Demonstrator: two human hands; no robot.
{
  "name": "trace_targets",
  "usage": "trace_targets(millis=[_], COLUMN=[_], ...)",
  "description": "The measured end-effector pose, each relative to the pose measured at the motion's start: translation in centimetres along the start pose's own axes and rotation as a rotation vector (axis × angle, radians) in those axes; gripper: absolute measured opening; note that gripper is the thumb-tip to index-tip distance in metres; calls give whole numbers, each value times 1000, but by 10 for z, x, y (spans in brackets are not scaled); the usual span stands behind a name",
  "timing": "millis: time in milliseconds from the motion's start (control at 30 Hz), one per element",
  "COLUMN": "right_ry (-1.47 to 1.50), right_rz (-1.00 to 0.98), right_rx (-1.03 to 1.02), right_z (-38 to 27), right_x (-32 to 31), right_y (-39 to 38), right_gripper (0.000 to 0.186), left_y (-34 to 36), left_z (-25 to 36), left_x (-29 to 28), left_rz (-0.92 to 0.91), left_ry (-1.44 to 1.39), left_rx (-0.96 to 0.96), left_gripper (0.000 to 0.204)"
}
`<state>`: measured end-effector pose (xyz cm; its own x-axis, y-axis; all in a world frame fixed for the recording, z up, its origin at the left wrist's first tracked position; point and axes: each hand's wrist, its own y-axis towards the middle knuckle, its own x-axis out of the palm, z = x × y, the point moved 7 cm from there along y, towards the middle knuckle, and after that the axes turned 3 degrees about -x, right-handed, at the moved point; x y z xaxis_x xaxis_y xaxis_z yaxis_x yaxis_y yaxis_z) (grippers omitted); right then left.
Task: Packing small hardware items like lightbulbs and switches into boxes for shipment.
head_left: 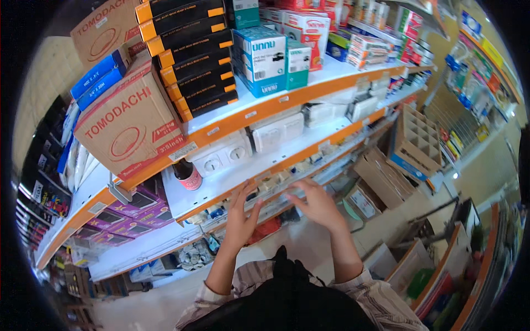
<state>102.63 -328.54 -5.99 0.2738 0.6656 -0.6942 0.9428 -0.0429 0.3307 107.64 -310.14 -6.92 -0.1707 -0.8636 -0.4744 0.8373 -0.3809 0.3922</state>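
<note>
My left hand (241,218) is raised in front of the shelving, fingers stretched upward and thumb apart, with nothing in it. To its right, my right hand (318,205) is held up too, its fingers spread, slightly curved and turned toward the left one. A gap separates the two hands. Just beyond them runs the orange front edge (287,160) of a white shelf. White wall sockets (223,158) and white switch plates (277,132) in clear wrapping stand on that shelf. A dark bottle with a pink label (189,177) is left of the sockets.
On the upper shelf are a brown carton (130,118), a stack of black-and-orange boxes (199,71) and teal-and-white boxes (262,60). Purple boxes (132,215) fill a lower left shelf. Opened cardboard boxes (386,176) and a divided carton (417,140) stand on the right.
</note>
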Motion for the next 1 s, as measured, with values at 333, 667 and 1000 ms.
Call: trace_targets(millis=[333,667,1000], right_ry=[204,268,485], right_rz=[401,217,282], right_rx=[-81,-85,-116], right_z=[80,90,107], right_x=[-51,-31,-19], right_y=[151,170,168], right_gripper=[56,68,65], left_y=[118,141,131], left_z=[25,0,-7], left_x=[42,69,80], left_rz=[325,580,830], left_ry=[-158,-229,-116], left_rx=[10,-119,-119], left_gripper=[63,61,49])
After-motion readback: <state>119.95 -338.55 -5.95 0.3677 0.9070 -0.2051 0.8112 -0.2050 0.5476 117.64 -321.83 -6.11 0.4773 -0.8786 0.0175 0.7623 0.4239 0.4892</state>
